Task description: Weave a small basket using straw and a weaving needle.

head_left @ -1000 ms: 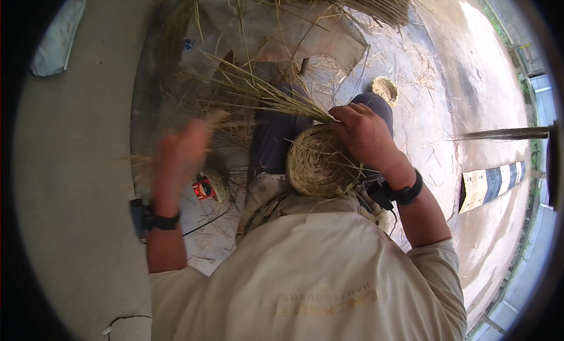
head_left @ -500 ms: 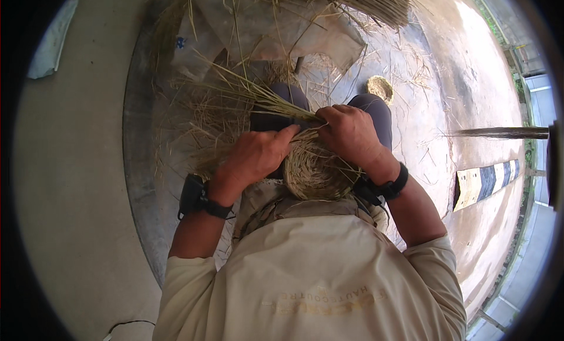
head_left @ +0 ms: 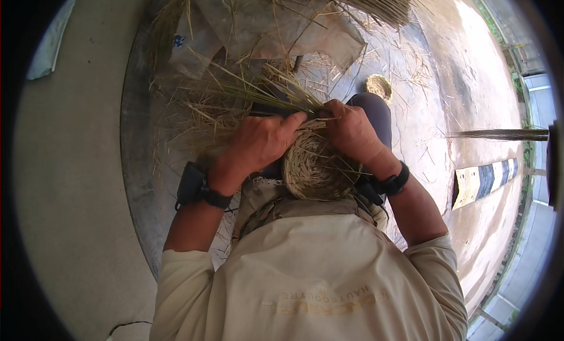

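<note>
A round woven straw basket (head_left: pixel 314 167) rests in my lap, its hollow facing up and its far rim between my hands. My right hand (head_left: pixel 354 132) is closed on straw strands at that rim. Close beside it, my left hand (head_left: pixel 261 141) pinches the strands, thumb and forefinger near the right fingertips. From the grip, a loose bundle of long straw (head_left: pixel 282 93) fans away to the far left over my knee. The exact weave under the fingertips is hidden.
Beyond my right knee sits a small straw basket (head_left: pixel 379 87). A thick straw bundle (head_left: pixel 376 4) lies at the far side near a crumpled pale sack (head_left: pixel 276 32). Loose straw litters the mat (head_left: pixel 411 94). At right are a bristle bundle (head_left: pixel 499 134) and a striped strip (head_left: pixel 486 182).
My left hand has moved slightly away from me and toward the right hand, its thumb nearer the rim. The loose straw ends have shifted and spread. The basket stays in my lap.
</note>
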Action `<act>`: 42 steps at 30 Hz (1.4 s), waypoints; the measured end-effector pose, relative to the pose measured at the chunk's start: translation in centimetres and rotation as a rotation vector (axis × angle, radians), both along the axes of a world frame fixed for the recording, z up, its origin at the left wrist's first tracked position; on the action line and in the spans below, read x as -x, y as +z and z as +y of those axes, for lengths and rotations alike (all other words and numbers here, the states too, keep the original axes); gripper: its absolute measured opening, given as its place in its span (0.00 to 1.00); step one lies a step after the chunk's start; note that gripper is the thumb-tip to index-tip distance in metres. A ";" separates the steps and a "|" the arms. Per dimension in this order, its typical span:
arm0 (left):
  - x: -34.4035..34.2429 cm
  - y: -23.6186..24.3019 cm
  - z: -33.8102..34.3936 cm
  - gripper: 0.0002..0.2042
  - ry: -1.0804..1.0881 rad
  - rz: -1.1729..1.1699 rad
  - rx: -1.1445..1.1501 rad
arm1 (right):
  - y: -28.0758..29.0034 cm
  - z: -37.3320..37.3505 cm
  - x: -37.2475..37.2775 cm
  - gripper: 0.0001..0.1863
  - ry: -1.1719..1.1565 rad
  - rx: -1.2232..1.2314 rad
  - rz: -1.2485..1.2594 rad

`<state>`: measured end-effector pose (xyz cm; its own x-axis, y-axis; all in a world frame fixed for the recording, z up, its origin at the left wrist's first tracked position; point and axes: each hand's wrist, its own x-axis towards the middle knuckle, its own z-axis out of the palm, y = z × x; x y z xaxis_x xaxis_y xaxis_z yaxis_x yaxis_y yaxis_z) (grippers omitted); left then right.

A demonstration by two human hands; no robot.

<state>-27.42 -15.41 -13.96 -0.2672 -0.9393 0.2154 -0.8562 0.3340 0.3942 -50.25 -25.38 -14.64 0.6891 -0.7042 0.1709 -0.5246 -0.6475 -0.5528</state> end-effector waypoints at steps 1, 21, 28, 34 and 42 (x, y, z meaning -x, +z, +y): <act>0.0 0.0 -0.2 0.19 -0.002 0.009 0.001 | 0.0 0.0 0.1 0.06 -0.013 -0.008 -0.047; 0.5 2.0 -3.2 0.16 -0.147 0.015 -0.065 | 2.5 -1.2 2.5 0.16 0.086 -0.535 -0.304; 0.7 2.1 -3.4 0.14 -0.143 -0.061 -0.045 | 2.0 -0.7 2.6 0.13 -0.118 -1.099 -0.367; 1.1 1.9 -3.1 0.11 -0.132 -0.063 0.102 | 1.7 -0.6 2.9 0.11 -0.078 -1.124 -0.440; 2.0 1.1 -2.8 0.11 -0.039 0.025 0.100 | 2.4 0.3 2.4 0.09 -0.059 -1.015 -0.415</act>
<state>-29.38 -18.21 -12.82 -0.2962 -0.9018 0.3146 -0.8321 0.4053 0.3785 -52.66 -25.06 -12.28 0.6722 -0.6786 -0.2960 -0.1900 0.2283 -0.9549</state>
